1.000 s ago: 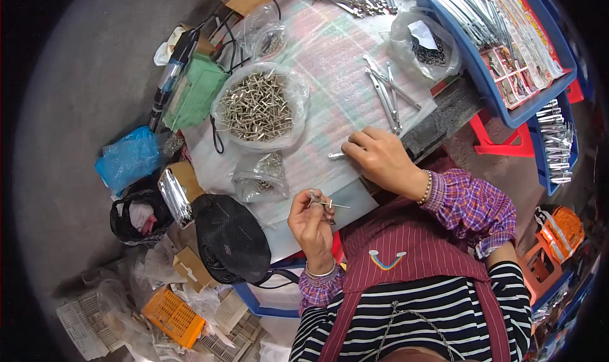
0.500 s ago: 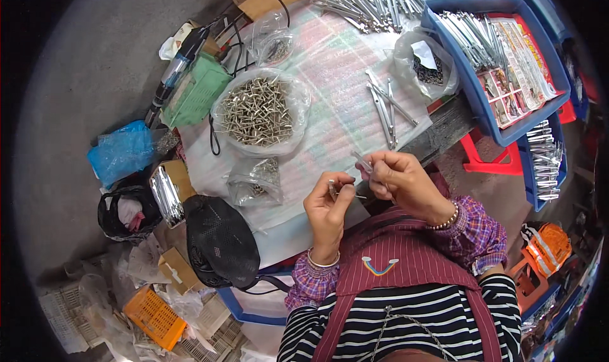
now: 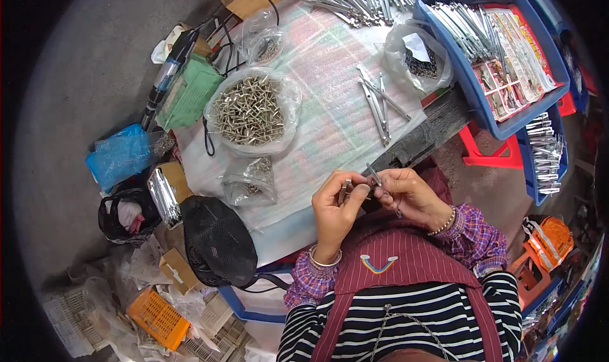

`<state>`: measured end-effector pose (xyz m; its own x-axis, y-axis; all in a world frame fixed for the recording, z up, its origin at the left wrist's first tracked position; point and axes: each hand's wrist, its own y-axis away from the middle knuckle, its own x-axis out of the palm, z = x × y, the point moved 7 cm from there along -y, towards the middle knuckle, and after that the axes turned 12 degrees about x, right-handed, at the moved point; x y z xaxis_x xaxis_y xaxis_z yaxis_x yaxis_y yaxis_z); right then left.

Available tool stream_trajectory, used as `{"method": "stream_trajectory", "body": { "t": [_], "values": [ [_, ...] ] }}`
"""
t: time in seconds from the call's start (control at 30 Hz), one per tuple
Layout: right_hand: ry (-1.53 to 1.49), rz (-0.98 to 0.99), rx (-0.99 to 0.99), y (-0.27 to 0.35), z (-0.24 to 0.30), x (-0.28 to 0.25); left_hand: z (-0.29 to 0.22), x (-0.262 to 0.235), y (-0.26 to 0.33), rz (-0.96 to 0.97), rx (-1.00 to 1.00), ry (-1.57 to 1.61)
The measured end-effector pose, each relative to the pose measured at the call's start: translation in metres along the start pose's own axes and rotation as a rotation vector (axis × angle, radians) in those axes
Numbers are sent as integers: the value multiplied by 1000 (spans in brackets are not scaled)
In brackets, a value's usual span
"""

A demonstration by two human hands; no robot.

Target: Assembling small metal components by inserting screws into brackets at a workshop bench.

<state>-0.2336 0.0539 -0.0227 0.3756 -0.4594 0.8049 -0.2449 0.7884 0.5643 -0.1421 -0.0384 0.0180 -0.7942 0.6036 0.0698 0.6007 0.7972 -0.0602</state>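
Note:
My left hand (image 3: pixel 336 213) is closed on small shiny metal pieces, one poking up between the fingers; the fingers hide most of them, so I cannot tell their exact kind. My right hand (image 3: pixel 412 194) grips a slim metal strip (image 3: pixel 373 174) whose upper end sticks out past the fingertips. Both hands meet near the table's front edge, fingertips almost touching. Beyond them lie several long silver metal strips (image 3: pixel 375 111) on the table. To their left stands a plastic bag (image 3: pixel 293 118) full of short headed metal pins (image 3: pixel 249 111).
A bag of dark small parts (image 3: pixel 422 67) sits near a blue tray (image 3: pixel 501 130) of metal strips at right. More strips (image 3: pixel 361 0) pile at the back. At left are a green basket (image 3: pixel 190 92), power screwdriver (image 3: pixel 166 76), black mesh bag (image 3: pixel 219 241) and small clear bag (image 3: pixel 248 183).
My right hand has shifted slightly lower, and the strip in it is now tilted more upright. My left hand has come a little to the right, closer to it. The view has shifted slightly.

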Motion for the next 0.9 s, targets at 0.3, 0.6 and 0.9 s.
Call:
{"method": "stream_trajectory", "body": {
  "t": [0.3,0.6,0.9],
  "values": [
    [-64,54,23,-2,-4,7,-3,4,3,-11,10,-103],
    [-88,123,-40,-3,-2,7,-7,8,4,78,-26,-160],
    [-80,107,-9,-4,-6,3,-4,9,4,52,-38,-60]
  ]
}}
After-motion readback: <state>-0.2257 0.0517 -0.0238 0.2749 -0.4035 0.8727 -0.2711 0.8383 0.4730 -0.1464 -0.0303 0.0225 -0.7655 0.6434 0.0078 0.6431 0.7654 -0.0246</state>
